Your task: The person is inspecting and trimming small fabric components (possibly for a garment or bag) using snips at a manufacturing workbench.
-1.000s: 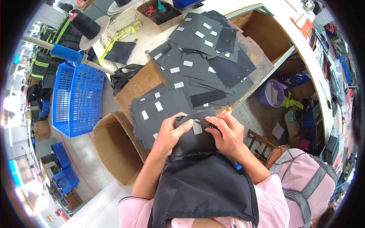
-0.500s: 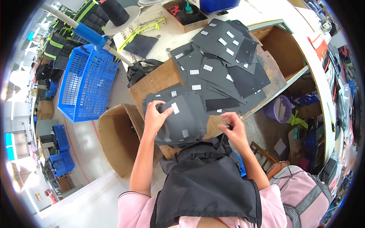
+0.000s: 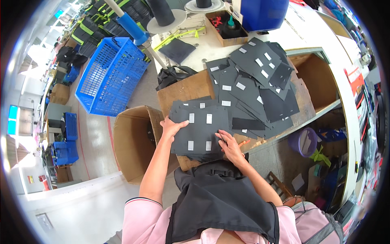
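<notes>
A flat black panel (image 3: 199, 131) with several white rectangular patches lies on top of a stack of similar panels, close in front of me. At its left edge is my left hand (image 3: 174, 127), closed on it with the thumb on top; the other fingers are partly hidden. My right hand (image 3: 230, 147) is at the panel's right edge, its fingers bent together. Something small and dark seems to be in them, too hidden to name. Beyond, more black panels (image 3: 242, 89) with white patches are spread in an overlapping pile on the wooden board (image 3: 183, 90).
An open cardboard box (image 3: 132, 144) stands left of the board, with a blue plastic basket (image 3: 111, 77) behind it. A thin orange object (image 3: 244, 143) lies right of my right hand. Farther back are a thread cone (image 3: 160, 14) and a small box (image 3: 227, 38) holding a green-topped bottle.
The top panel, earlier curved and blurred, now lies flat with its patches showing. My right hand has come left to the panel's edge. The whole view has shifted.
</notes>
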Motion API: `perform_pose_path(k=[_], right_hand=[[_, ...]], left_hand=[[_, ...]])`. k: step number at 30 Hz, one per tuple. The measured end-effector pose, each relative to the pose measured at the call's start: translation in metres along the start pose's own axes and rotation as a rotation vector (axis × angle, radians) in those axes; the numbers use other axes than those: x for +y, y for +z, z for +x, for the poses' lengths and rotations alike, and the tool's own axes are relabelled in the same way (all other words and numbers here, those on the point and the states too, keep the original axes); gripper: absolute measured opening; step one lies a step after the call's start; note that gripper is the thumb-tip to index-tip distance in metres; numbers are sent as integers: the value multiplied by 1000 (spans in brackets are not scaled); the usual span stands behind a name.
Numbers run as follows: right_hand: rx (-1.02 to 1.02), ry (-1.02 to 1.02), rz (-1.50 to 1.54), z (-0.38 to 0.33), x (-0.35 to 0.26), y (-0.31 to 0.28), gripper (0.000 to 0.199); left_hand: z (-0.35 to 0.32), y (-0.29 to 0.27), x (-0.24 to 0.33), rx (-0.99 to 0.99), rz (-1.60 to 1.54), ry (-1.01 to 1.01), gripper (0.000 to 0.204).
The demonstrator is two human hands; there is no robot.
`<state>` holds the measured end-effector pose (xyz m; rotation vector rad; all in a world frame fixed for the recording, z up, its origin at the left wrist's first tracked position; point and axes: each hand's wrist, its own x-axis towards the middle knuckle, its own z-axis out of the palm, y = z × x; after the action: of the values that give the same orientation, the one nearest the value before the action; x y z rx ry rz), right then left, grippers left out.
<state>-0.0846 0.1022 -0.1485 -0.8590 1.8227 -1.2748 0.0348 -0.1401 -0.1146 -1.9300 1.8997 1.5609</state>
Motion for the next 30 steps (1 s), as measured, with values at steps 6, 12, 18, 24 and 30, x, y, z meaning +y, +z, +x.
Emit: perform_pose_path(k=[6,12,18,24,30], right_hand=[[-35,185,270,0,-13,-12,37],[2,116,206,2,12,-11,37],[22,205,206,-5,11,-5,34],[289,265,519,-33,6,14,33],[338,271,491,-45,-59,52,33]], left_hand=[[-4,-13,-2,-380,-297,-167,61],[-36,1,-13,-393,-227,156,53],[-89,14,-5,123,396,519,48],[-110,-5,-23,-2,-23,507,42],[-100,-81,-68,-168,-806,241,32]])
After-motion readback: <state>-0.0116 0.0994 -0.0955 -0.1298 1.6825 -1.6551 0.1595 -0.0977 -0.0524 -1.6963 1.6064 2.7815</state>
